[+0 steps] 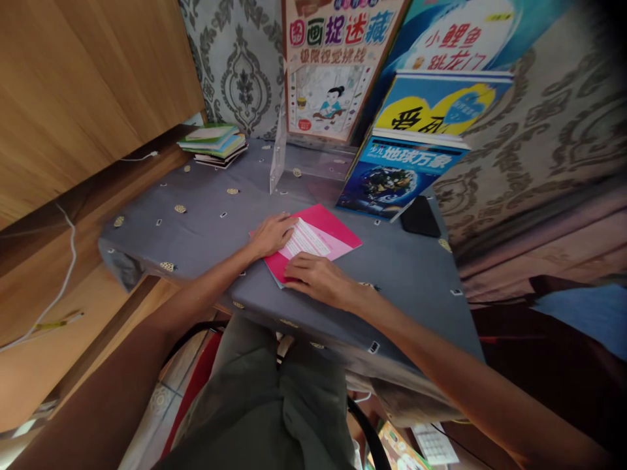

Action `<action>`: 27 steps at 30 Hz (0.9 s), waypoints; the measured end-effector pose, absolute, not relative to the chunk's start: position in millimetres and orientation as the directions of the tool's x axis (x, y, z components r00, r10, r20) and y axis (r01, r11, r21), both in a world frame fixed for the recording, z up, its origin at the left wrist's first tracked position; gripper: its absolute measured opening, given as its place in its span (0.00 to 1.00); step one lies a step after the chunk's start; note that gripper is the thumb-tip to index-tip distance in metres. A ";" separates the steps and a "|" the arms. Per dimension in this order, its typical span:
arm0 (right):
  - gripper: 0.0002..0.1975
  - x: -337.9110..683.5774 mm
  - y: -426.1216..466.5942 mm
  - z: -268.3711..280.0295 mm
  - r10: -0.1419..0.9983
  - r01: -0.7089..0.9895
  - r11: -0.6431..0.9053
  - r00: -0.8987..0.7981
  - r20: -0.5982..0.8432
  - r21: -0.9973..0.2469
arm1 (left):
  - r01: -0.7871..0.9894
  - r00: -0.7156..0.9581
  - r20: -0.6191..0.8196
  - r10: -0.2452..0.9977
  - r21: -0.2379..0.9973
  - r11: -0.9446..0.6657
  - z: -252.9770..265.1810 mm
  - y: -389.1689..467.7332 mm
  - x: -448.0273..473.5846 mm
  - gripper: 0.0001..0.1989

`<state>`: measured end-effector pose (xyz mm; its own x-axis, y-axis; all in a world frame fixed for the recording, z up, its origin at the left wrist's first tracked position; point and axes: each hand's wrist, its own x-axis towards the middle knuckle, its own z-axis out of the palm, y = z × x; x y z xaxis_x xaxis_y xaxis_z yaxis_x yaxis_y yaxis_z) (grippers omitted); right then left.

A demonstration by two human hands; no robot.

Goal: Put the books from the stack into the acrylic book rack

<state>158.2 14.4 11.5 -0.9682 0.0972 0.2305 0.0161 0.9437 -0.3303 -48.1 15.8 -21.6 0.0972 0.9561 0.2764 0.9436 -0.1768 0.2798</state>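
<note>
A thin bright-pink booklet (336, 225) lies on the cloth-covered table in front of me. A paler pink area with a white block of small print shows across its middle; the print is too small to read. My left hand (274, 234) rests flat on the booklet's left side, its fingers stretched over the white block's edge. Over the near edge lies my right hand (316, 277), fingers extended across the cover and thumb apart, lower down. Neither hand visibly lifts the booklet. Part of its left and near sides is hidden under my hands.
Picture books (401, 173) stand upright at the back right, beside a clear acrylic stand (278, 153). A black flat object (421, 217) lies by them. A stack of thin books (215, 143) sits at the back left. A white cable (72, 248) hangs along the wooden cabinet (98, 85).
</note>
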 end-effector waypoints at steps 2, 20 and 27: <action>0.10 158.1 7.7 17.3 0.063 0.036 0.983 -0.987 0.150 -0.179 | 0.946 0.103 0.268 0.958 0.271 -0.178 -20.7 15.5 -48.0 0.21; 0.11 158.6 7.0 24.4 0.276 0.228 0.934 -0.950 0.147 -0.276 | 0.947 0.111 0.274 0.955 0.264 -0.185 -17.5 14.9 -47.4 0.21; 0.15 153.3 36.8 13.1 0.143 -0.028 0.805 -0.960 0.240 -0.593 | 0.956 0.093 0.240 0.966 0.250 -0.154 -19.4 14.7 -47.9 0.21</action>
<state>153.3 36.8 13.1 -0.9602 0.1433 0.2396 -0.0279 0.8048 -0.5929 -47.9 14.7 -19.4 0.0926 0.9664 0.2397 0.9560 -0.1536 0.2499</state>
